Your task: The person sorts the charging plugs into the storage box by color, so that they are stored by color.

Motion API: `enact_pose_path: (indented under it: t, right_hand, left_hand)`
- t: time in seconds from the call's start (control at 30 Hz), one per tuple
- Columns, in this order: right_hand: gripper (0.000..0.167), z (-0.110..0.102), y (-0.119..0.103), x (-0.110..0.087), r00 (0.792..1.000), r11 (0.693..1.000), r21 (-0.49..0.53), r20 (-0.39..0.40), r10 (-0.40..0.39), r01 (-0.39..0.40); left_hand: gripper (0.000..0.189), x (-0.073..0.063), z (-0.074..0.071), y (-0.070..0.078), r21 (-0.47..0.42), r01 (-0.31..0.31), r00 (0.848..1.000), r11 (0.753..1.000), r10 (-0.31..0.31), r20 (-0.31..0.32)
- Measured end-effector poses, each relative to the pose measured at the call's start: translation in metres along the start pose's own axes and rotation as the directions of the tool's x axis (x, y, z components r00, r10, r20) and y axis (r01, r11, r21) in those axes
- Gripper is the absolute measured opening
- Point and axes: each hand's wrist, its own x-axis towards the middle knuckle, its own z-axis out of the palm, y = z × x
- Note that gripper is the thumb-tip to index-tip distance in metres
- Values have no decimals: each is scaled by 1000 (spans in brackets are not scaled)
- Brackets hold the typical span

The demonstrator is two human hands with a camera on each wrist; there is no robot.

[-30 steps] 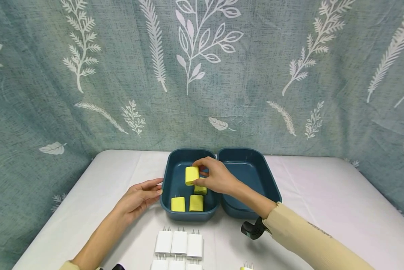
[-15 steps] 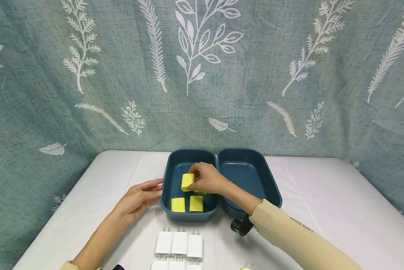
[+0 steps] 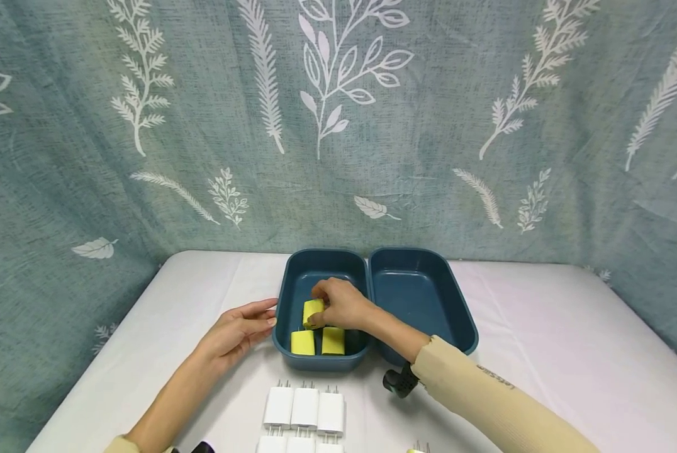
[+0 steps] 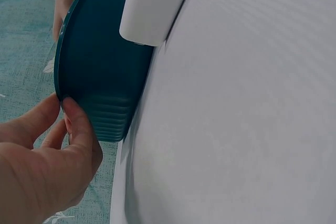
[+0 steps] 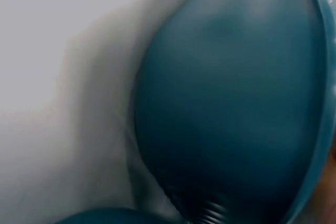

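- I see the right hand (image 3: 341, 303) reaching inside the left bin (image 3: 324, 363), its thumb and fingers pinching a yellow charger block (image 3: 313, 311), so the spread is about the width of the block.
- I see that block low in the bin, tilted slightly; I cannot tell whether it touches the floor.
- My right wrist view is blurred and mostly teal wall, so I would not swear to the finger detail from there.
- I have the left hand (image 3: 231, 332) outside the bin, fingers relaxed and a little apart, fingertips (image 4: 77, 116) touching the wall at the rim.
- Nearer the person, inside the same bin, I count two more yellow blocks, the left yellow block (image 3: 302, 343) and the right yellow block (image 3: 333, 341), a narrow gap between them.
- Just beside it I have the right bin (image 3: 426, 296), also dark teal.
- In front of the left bin I see white charger blocks (image 3: 304, 408) in two rows of three, prongs pointing away from the person, the nearer row cut off.
- To their right, another yellow piece (image 3: 415, 451) with prongs barely enters my head view.
- Under everything lies a white cloth (image 3: 542, 352); behind hangs a leaf-patterned green curtain (image 3: 338, 189).
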Motion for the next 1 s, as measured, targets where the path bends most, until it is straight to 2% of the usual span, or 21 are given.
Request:
enact_pose_path:
  t: [0.13, 0.37, 0.63, 1.0]
  right_hand:
    - [45, -4, 2, -4, 1000, 1000, 17, 6, -23, 23]
    - [43, -14, -1, -14, 999, 997, 69, -27, -35, 37]
    - [42, -24, -1, -27, 995, 990, 113, -55, -84, 90]
    - [42, -39, 7, -69, 990, 968, 231, -122, -70, 97]
  left_hand:
    - [55, 0, 0, 0, -8, 1, 1000, 1000, -1, 0]
    - [56, -1, 0, 2, -10, 0, 1000, 1000, 0, 2]
    - [55, -1, 0, 2, -11, -6, 1000, 1000, 6, 5]
    - [54, -1, 2, 1, -14, 1, 1000, 1000, -1, -8]
